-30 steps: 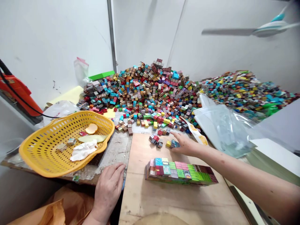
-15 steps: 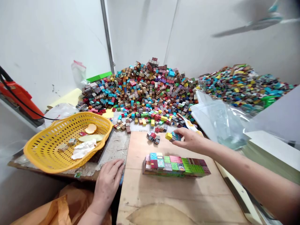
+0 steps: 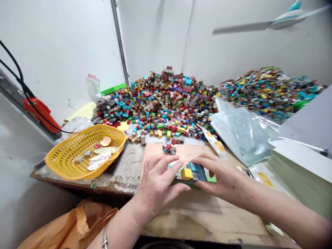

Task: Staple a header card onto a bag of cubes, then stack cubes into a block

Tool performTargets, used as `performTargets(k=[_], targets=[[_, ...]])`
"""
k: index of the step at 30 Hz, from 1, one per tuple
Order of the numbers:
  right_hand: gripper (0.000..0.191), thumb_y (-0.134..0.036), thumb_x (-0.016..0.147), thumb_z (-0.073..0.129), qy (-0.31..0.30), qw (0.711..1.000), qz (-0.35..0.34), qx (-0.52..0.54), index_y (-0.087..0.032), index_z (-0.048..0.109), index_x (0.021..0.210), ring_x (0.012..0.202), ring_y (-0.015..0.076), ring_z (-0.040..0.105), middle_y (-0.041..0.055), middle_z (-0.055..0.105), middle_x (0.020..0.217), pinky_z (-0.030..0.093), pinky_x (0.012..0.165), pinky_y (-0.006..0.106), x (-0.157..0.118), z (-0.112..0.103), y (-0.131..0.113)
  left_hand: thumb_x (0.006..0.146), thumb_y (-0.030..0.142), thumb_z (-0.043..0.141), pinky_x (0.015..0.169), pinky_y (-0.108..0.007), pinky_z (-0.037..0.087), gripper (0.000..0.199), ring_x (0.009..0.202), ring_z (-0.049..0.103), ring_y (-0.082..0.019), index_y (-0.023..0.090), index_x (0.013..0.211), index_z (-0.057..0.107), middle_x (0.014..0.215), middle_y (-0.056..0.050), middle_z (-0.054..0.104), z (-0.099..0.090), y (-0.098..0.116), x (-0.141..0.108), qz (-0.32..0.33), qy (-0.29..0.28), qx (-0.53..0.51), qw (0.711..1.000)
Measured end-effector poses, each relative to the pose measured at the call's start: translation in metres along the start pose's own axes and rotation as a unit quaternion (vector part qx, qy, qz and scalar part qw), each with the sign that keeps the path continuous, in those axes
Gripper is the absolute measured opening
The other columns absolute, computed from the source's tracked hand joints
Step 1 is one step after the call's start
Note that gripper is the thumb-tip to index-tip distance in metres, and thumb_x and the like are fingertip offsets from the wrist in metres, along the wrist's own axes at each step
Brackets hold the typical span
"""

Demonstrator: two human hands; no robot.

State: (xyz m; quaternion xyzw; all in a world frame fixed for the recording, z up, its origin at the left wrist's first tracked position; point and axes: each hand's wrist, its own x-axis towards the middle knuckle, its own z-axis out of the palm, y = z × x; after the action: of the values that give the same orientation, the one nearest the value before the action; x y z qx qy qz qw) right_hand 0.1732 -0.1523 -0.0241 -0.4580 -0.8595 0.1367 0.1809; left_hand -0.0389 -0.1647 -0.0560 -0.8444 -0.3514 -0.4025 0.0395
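Note:
A block of small patterned cubes [image 3: 211,177] sits on the wooden board [image 3: 181,211], mostly covered by both hands. Fingers of my right hand [image 3: 215,173] are closed around a short row of blue-grey cubes [image 3: 197,170] with a yellow cube [image 3: 186,174] at its left end, on top of the block. At the block's left end is my left hand [image 3: 162,178], thumb and fingers apart around its near and far sides. Behind the hands, a few loose red and grey cubes [image 3: 169,149] lie on the board.
A large heap of small cubes [image 3: 166,100] stands against the wall, with another heap [image 3: 269,93] at right. A yellow basket [image 3: 59,169] holding scraps is on the left. Clear plastic bags [image 3: 241,135] and a paper stack [image 3: 298,173] lie right.
My left hand has risen from the table's edge to the block's left end. My right hand has brought the yellow and blue-grey cubes nearer, onto the block. The view has shifted slightly.

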Motion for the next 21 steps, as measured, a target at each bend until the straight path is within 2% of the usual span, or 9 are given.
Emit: performTargets(k=[4,8,11,16,21], targets=[[0.03,-0.021,0.07,0.059,-0.003,1.0,0.004,0.007,-0.021,0.058,0.099,0.085,0.0203,0.055,0.0078,0.057,0.092,0.046,0.073,0.031,-0.006,-0.001,0.002,0.081,0.03,0.06,0.087,-0.038,0.037,0.02,0.098,0.051,-0.022,0.023,0.099,0.061,0.105,-0.004,0.063,0.003,0.006,-0.001,-0.014,0.005,-0.006,1.0],[0.029,-0.023,0.07,0.058,-0.015,0.999,0.028,-0.023,-0.018,0.059,0.098,0.084,0.0211,0.054,0.0087,0.057,0.092,0.045,0.075,0.033,-0.002,0.006,0.013,0.08,0.022,0.061,0.086,-0.038,0.04,0.021,0.095,0.053,-0.021,0.02,0.1,0.058,0.101,-0.006,0.063,-0.005,-0.004,-0.017,-0.052,0.053,0.001,0.997],[0.03,-0.022,0.069,0.058,-0.031,0.999,0.006,-0.034,-0.017,0.059,0.099,0.089,0.0228,0.054,0.0098,0.057,0.095,0.044,0.079,0.034,0.007,0.014,0.018,0.083,0.021,0.056,0.088,-0.039,0.043,0.02,0.1,0.054,-0.021,0.019,0.102,0.056,0.106,-0.009,0.061,-0.008,-0.014,-0.027,-0.102,0.086,-0.019,0.991],[0.036,-0.027,0.07,0.061,-0.057,0.998,-0.003,-0.015,-0.018,0.058,0.105,0.092,0.0249,0.054,0.0103,0.057,0.098,0.044,0.081,0.036,0.018,0.027,0.013,0.087,0.02,0.047,0.095,-0.041,0.042,0.024,0.116,0.049,-0.022,0.018,0.111,0.048,0.124,-0.014,0.054,0.001,-0.018,-0.034,-0.126,0.039,-0.094,0.987],[0.051,-0.02,0.068,0.062,-0.019,0.999,-0.011,0.025,-0.017,0.051,0.118,0.101,0.0255,0.051,0.0128,0.052,0.111,0.042,0.087,0.038,0.013,0.03,0.008,0.088,0.018,0.046,0.096,-0.041,0.043,0.028,0.118,0.048,-0.021,0.018,0.116,0.043,0.127,-0.015,0.051,0.011,-0.015,-0.04,-0.132,0.013,-0.143,0.981]])
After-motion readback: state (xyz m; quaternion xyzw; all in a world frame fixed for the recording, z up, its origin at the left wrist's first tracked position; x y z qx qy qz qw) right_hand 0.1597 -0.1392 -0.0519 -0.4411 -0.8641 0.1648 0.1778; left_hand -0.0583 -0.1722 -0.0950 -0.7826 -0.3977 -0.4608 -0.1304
